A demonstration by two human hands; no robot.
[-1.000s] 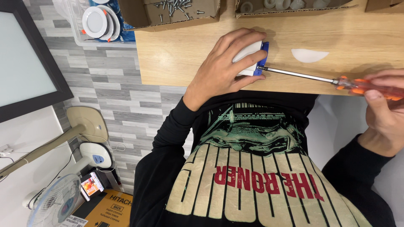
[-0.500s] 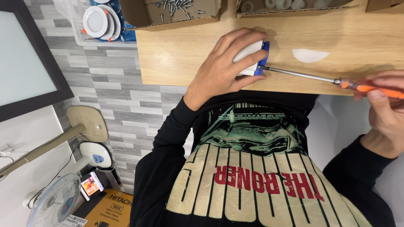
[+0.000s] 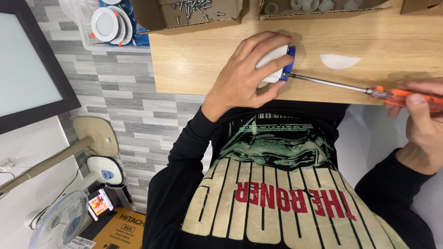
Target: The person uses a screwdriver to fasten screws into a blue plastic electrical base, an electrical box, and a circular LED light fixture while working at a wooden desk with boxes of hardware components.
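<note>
— What is held by the left hand (image 3: pixel 247 76)?
— A white round plastic fitting with a blue clip (image 3: pixel 277 64) is clamped under its fingers, pressed on the wooden tabletop (image 3: pixel 198 64).
— And the right hand (image 3: pixel 422 122)?
— It is closed around an orange-handled screwdriver (image 3: pixel 369 91), whose tip is set against the clip.

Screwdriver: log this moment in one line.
left hand: holds white-blue part on table | right hand: grips screwdriver | tip: at part's blue edge

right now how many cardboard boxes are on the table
3 in part view at the table's far edge: one with screws, one with white round parts, one at the right corner. Others may sit outside the frame.
</note>
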